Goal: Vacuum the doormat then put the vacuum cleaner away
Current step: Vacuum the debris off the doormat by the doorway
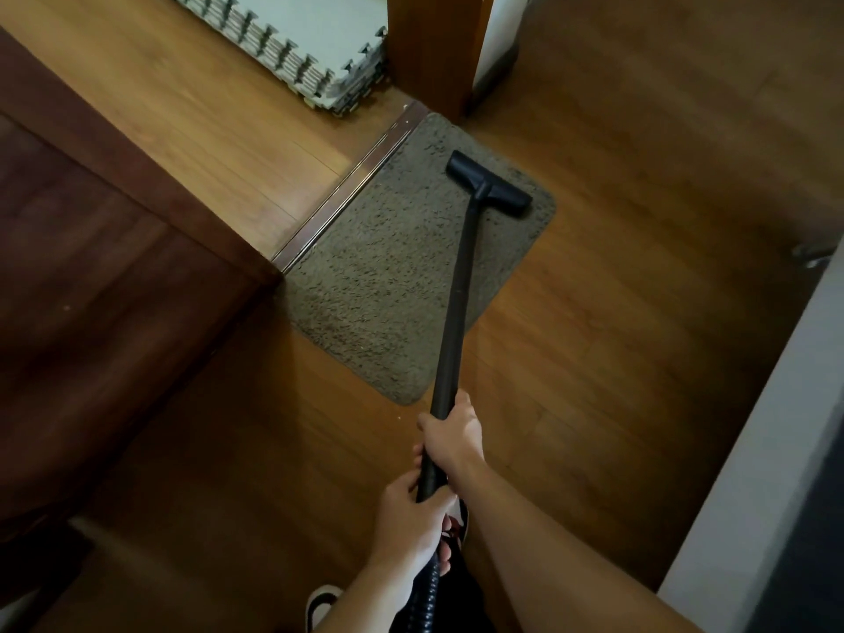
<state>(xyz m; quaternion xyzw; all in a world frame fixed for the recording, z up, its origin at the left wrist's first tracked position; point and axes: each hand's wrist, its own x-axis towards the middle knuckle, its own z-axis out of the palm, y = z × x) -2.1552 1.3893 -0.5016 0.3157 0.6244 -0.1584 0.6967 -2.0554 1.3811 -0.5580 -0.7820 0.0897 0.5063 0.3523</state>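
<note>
The wooden floor [616,312] spreads under me, with a dark door [91,290] on my left. The brown doormat [388,276] lies against the metal threshold strip [347,185], near a stack of foam tiles [319,43]. The vacuum's black wand [459,290] slants across the mat, its nozzle [488,182] resting on the far corner. My right hand [454,434] grips the wand higher up and my left hand [411,518] just below, fingers of both wrapped round it.
</note>
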